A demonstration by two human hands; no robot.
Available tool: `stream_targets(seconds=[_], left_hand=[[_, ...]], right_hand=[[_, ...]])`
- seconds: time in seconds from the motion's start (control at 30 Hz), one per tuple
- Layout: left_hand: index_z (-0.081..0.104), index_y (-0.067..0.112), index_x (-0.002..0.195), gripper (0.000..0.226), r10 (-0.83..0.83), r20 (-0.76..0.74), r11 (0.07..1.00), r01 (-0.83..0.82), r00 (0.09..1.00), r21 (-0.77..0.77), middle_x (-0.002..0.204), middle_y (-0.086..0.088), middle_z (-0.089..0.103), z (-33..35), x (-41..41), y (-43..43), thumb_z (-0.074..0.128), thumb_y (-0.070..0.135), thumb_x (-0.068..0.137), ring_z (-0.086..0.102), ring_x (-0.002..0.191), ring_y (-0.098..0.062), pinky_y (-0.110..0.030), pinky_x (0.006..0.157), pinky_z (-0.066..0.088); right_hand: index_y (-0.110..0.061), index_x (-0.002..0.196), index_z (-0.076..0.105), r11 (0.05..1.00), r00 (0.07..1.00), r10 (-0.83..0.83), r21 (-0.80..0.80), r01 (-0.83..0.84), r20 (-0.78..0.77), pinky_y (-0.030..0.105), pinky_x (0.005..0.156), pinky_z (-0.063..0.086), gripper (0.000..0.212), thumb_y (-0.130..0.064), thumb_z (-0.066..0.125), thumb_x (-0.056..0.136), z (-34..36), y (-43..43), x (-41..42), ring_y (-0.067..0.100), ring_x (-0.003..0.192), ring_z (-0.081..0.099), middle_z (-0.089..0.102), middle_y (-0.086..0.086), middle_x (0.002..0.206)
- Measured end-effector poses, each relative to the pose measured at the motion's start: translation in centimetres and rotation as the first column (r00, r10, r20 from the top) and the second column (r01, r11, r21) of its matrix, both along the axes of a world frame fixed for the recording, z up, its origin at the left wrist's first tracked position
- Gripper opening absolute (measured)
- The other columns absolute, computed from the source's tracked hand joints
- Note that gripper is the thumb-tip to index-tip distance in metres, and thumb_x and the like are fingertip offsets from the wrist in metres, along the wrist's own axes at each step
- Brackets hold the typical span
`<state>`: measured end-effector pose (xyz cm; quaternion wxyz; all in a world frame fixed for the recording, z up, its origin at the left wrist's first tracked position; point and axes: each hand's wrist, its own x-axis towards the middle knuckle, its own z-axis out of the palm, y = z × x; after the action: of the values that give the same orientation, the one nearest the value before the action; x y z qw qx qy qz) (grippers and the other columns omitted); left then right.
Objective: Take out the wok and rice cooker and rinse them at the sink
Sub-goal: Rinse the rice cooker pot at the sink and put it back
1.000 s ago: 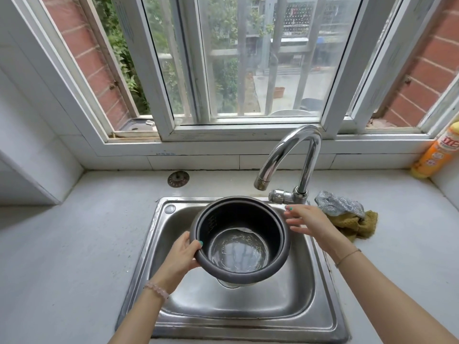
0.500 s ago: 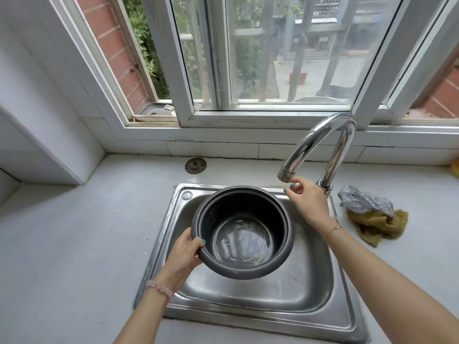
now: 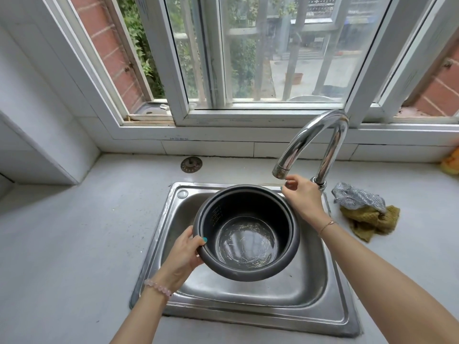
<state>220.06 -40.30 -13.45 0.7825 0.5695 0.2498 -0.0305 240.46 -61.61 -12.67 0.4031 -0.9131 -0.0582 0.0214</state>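
Left-hand grip [image 3: 183, 254] is holding dark round rice-cooker pot [image 3: 248, 234], right-hand grip [image 3: 301, 199] pinching chrome tap lever [image 3: 287, 181]; pot needs centring under spout [image 3: 279, 171].

glossy chrome faucet [image 3: 320, 135], brushed steel sink [image 3: 330, 289], matt dark pot [image 3: 288, 244].

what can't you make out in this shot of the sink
Head view:
- Tap lever: covered by the right hand, so its grip and setting are unclear.
- Sink drain: hidden under the rice cooker pot.
- Left hand fingers: behind the pot's wall.
- Orange object: cut off by the right edge.
- Wok: out of frame.
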Motion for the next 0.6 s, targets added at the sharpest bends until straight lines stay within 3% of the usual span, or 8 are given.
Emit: stream_targets(seconds=[0.4, 0.47, 0.53, 0.6], left_hand=[[0.051, -0.002, 0.113, 0.023, -0.067, -0.014, 0.997, 0.067, 0.998, 0.029, 0.092, -0.018, 0.056, 0.7, -0.6, -0.5, 0.043, -0.004, 0.091, 0.054, 0.076, -0.022, -0.028, 0.06, 0.053], [0.053, 0.001, 0.11, 0.022, -0.08, -0.014, 0.996, 0.081, 0.997, 0.026, 0.093, -0.018, 0.057, 0.7, -0.7, -0.6, 0.042, -0.004, 0.091, 0.055, 0.077, -0.022, -0.029, 0.061, 0.053], [0.053, 0.002, 0.108, 0.021, -0.089, -0.01, 0.996, 0.09, 0.996, 0.025, 0.093, -0.018, 0.057, 0.8, -0.8, -0.6, 0.042, -0.005, 0.092, 0.055, 0.079, -0.023, -0.03, 0.063, 0.054], [0.053, 0.001, 0.109, 0.021, -0.094, -0.004, 0.995, 0.094, 0.996, 0.028, 0.093, -0.018, 0.057, 0.9, -0.7, -0.7, 0.042, -0.005, 0.092, 0.056, 0.08, -0.024, -0.03, 0.063, 0.054]], right_hand=[[-0.009, 0.114, 0.067, 0.995, 1.0, 0.014, -0.097, -0.013, 0.006, 0.031, 0.084, 0.044, 0.032, -0.015, 0.057, 0.084, 0.4, 0.4, -0.2, 0.029, 0.103, 0.062, 0.071, 0.01, 0.105], [-0.006, 0.102, 0.069, 0.993, 0.999, 0.028, -0.118, -0.026, 0.023, 0.031, 0.072, 0.04, 0.024, -0.014, 0.057, 0.084, 0.7, 0.4, -0.3, 0.032, 0.095, 0.062, 0.072, 0.012, 0.097], [-0.006, 0.076, 0.065, 0.992, 0.999, 0.024, -0.124, -0.02, 0.028, 0.03, 0.061, 0.031, 0.013, -0.013, 0.056, 0.084, 1.1, 0.5, -0.1, 0.034, 0.08, 0.057, 0.068, 0.016, 0.081], [-0.01, 0.059, 0.051, 0.992, 0.999, 0.012, -0.123, -0.008, 0.032, 0.032, 0.057, 0.029, 0.024, -0.012, 0.056, 0.083, 1.6, 0.6, 0.1, 0.033, 0.07, 0.051, 0.061, 0.015, 0.067]])
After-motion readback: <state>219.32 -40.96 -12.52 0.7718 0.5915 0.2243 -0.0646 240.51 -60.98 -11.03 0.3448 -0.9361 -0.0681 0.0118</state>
